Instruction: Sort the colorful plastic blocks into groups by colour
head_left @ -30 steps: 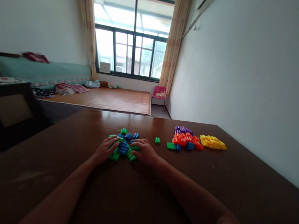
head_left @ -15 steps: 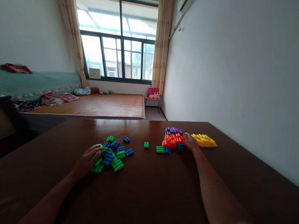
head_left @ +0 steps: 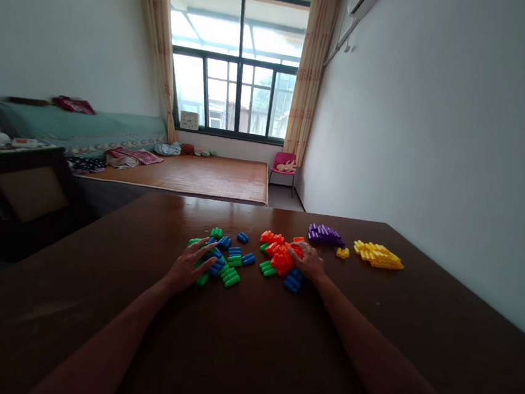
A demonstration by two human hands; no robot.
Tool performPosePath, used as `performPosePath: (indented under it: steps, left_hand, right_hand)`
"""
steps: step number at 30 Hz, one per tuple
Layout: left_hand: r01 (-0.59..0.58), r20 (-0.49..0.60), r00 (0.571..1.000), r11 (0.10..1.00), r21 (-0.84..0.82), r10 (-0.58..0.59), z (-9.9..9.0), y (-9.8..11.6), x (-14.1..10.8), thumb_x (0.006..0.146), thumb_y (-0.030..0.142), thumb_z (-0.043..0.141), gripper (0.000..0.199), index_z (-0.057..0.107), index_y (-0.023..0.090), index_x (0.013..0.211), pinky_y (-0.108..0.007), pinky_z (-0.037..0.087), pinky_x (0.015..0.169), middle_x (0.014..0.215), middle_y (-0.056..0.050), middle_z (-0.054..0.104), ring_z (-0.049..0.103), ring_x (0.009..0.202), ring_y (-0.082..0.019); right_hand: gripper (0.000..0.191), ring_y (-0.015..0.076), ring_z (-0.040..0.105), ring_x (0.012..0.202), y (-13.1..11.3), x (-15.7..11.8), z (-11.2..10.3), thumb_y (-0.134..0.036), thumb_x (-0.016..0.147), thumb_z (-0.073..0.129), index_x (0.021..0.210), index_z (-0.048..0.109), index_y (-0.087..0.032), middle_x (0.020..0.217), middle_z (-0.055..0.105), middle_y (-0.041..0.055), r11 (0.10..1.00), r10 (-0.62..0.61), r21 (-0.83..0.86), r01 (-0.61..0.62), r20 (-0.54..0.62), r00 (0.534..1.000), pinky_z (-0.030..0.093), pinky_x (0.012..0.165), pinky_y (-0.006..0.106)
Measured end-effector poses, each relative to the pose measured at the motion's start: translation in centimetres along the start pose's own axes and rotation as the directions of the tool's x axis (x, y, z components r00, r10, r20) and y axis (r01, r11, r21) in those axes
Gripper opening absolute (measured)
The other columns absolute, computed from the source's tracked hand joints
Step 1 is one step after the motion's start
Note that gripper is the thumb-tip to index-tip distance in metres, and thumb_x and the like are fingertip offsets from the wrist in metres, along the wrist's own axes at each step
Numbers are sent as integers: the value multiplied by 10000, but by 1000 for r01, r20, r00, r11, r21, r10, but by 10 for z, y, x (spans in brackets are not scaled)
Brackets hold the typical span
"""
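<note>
My left hand (head_left: 189, 265) rests with spread fingers on the left side of a pile of green and blue plastic blocks, each like short tubes joined side by side. Green blocks (head_left: 230, 276) and blue blocks (head_left: 248, 259) lie loosely around that pile. My right hand (head_left: 308, 263) lies against a heap of orange blocks (head_left: 281, 258), its fingers partly over them and not wrapped round any one. Beside this heap are a green block (head_left: 267, 268) and blue blocks (head_left: 293, 280), close under the right hand. Some blocks beneath both hands are hidden.
Purple blocks (head_left: 325, 234) form a stack behind my right hand. A small yellow block (head_left: 342, 253) lies left of the yellow stack (head_left: 377, 255). All sit on the dark brown table (head_left: 238, 356). Beyond its far edge stand a bed (head_left: 209, 176) and a pink chair (head_left: 284, 162).
My right hand has moved left and nearer, and the orange blocks have slid with it, away from the purple stack, and spread. My left hand stays on its pile. The view has turned left.
</note>
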State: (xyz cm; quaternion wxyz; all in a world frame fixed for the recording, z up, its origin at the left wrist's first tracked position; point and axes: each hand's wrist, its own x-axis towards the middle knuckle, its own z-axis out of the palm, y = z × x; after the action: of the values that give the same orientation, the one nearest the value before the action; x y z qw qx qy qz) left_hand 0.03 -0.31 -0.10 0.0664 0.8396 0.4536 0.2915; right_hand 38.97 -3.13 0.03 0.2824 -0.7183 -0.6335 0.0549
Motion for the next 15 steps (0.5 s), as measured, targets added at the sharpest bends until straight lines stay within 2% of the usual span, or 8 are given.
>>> performPosePath:
  steps: [5,10,12,15]
  left_hand:
    - [-56,35,998,998,27,55,5,17,-5,824,609,531,630,449,343,1390,-503,328,1100,1496,-46,373,335,1361,-310]
    - [-45,114,993,998,53,39,5,33,-11,726,622,643,773,396,373,1414,-561,367,1041,1514,-51,336,290,1370,-356]
    - [-10,87,996,998,62,5,3,33,-11,747,574,645,711,433,358,1391,-542,395,1019,1489,-56,373,328,1349,-341]
    - [53,-29,998,998,44,-52,-1,25,-9,847,442,557,487,523,316,1316,-483,409,1023,1415,-58,463,407,1300,-282]
  right_hand:
    - [558,301,473,1220,-71,-16,43,-601,790,545,1256,575,-295,1376,505,51,990,-129,51,129,-9,992,437,935,475]
    - [512,286,436,1265,-118,-14,76,-435,736,655,1205,601,-239,1346,525,82,937,-257,219,272,-96,962,361,1035,463]
    - [416,260,454,1253,-131,-7,83,-333,727,655,1127,635,-221,1311,549,87,894,-301,310,324,-119,946,327,1070,444]
    - [306,230,485,1225,-151,2,86,-280,728,633,1025,663,-217,1264,571,83,824,-340,451,343,-91,936,334,1074,410]
